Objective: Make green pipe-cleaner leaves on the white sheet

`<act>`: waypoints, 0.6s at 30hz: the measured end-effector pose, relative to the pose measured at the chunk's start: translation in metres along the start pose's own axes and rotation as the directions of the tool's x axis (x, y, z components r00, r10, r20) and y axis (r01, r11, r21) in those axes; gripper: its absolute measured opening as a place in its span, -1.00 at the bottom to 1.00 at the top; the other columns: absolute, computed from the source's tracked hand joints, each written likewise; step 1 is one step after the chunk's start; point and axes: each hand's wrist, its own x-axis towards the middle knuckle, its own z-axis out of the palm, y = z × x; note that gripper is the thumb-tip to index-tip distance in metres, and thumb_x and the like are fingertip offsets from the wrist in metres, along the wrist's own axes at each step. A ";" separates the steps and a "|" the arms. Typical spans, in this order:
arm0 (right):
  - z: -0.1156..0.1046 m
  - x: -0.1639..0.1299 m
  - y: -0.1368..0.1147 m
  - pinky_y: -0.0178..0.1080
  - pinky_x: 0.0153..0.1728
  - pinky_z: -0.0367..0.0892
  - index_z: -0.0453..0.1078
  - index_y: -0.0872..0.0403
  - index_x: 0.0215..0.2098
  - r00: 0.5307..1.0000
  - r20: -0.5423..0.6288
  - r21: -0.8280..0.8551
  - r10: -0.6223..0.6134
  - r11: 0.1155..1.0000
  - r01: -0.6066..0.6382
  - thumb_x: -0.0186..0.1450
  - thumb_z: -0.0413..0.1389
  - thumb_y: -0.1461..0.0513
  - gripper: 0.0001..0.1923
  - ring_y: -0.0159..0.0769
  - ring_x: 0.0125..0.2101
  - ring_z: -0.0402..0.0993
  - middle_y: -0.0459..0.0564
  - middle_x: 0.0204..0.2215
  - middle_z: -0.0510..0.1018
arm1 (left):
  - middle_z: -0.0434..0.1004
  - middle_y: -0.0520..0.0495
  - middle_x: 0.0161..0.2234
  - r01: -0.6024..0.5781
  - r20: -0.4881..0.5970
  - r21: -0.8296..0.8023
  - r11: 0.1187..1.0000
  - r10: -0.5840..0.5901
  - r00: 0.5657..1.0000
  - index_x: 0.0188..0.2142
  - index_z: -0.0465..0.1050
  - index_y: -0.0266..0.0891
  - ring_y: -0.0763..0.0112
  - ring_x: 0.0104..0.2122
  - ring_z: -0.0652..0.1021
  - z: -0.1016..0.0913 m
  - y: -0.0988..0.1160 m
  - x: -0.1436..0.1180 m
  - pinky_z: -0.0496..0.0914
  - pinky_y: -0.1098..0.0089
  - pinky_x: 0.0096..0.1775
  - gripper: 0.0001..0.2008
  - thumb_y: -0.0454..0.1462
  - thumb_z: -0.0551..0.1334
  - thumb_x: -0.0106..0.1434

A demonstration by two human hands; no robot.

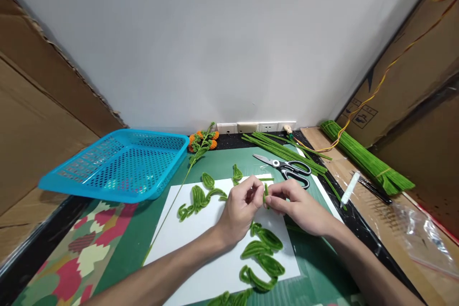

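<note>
Between my two hands is a short piece of green pipe cleaner (266, 194), pinched at the fingertips. My left hand (241, 208) is closed, thumb against the curled fingers. From the other side my right hand (299, 203) grips the same piece between thumb and fingers. Below them, on a white paper sheet (201, 253), lie several green pipe-cleaner leaves (267, 265). More leaves (198, 198) rest on the paper left of my left hand. Scissors (287, 168) with black and grey handles lie beyond my right hand, blades slightly apart.
A blue plastic basket (161, 179) stands at the left. Beside it lies a stem with orange flowers (202, 142). Loose green pipe cleaners (276, 146) sit behind the scissors, and a thick bundle (369, 158) lies right, near a white tube (350, 189). Cardboard walls (46, 81) flank the table.
</note>
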 end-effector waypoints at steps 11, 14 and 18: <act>0.012 0.004 0.006 -0.28 -0.43 0.16 0.33 0.05 -0.50 0.966 -0.257 0.104 -0.029 0.993 0.058 0.47 0.11 -0.07 -0.50 -0.34 -0.50 0.26 -0.14 -0.57 0.36 | 0.37 0.11 -0.41 0.117 -0.030 -0.221 0.968 -0.126 0.992 -0.10 0.41 -0.17 0.62 -0.62 0.22 -0.002 -0.011 0.009 0.05 0.51 -0.59 -0.71 -0.02 0.31 0.40; 0.012 0.003 0.009 -0.27 -0.44 0.16 0.35 0.05 -0.47 0.954 -0.299 0.072 -0.027 0.996 0.051 0.50 0.07 -0.05 -0.53 -0.33 -0.50 0.26 -0.13 -0.56 0.37 | 0.41 0.08 -0.39 0.118 -0.060 -0.183 0.976 -0.131 0.990 -0.07 0.45 -0.18 0.60 -0.58 0.31 -0.002 -0.011 0.008 0.15 0.52 -0.55 -0.71 -0.06 0.35 0.37; 0.013 -0.001 0.010 -0.24 -0.42 0.16 0.33 0.03 -0.47 0.955 -0.296 -0.047 -0.008 0.999 -0.007 0.54 0.02 0.00 -0.53 -0.30 -0.48 0.26 -0.10 -0.54 0.38 | 0.41 0.04 -0.35 0.106 -0.089 -0.176 0.979 -0.123 0.988 -0.19 0.49 -0.21 0.57 -0.54 0.35 -0.002 -0.009 0.009 0.23 0.51 -0.52 -0.75 -0.06 0.33 0.39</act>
